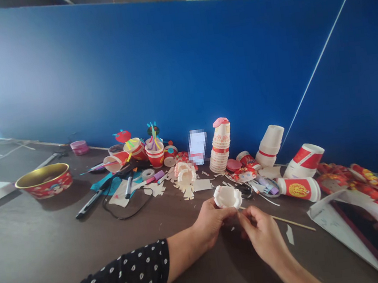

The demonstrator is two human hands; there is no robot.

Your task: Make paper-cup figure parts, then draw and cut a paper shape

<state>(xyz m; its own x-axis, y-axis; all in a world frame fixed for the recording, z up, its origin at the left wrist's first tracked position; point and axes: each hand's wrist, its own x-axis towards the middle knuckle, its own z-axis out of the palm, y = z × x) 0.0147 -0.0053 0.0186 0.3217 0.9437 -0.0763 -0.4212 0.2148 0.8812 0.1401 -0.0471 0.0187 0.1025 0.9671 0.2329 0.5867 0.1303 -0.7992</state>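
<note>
A white paper cup piece (228, 196) with a cut, folded rim faces upward near the middle of the table. My left hand (211, 222) is closed on its near left side, with the thumb along the lower edge. At the piece's lower right edge, my right hand (259, 230) has its thumb and fingers pinched together; whatever lies between those fingertips is too small to make out. Beyond them lies a similar white cut cup piece (186, 175) with flaps spread on the table.
Behind stand stacked paper cups (220, 149) and red cups with coloured strips (155, 153). Pens and a black cable lie left of centre, beside a red and gold bowl (46, 181). A thin stick (293, 223), tipped cups and a dark phone (371, 233) are at right.
</note>
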